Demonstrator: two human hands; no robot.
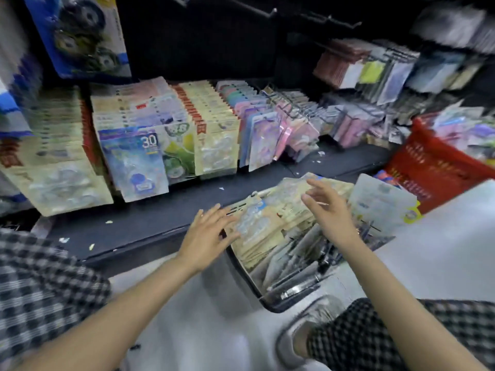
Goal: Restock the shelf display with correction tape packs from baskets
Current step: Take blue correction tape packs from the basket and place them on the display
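A shelf runs across the scene from near left to far right. Packs hang in rows behind and above it, filling the far left and centre, with more hanging packs at the far right. A basket sits on the floor just near of the shelf, at centre, with a stack of packs in its far part and other goods in its near part. The left hand lies on the stack's left edge; the right hand hovers over its right side. A second basket stands to the right, farther off, with packs in it. A shoe rests on the floor near of the first basket.
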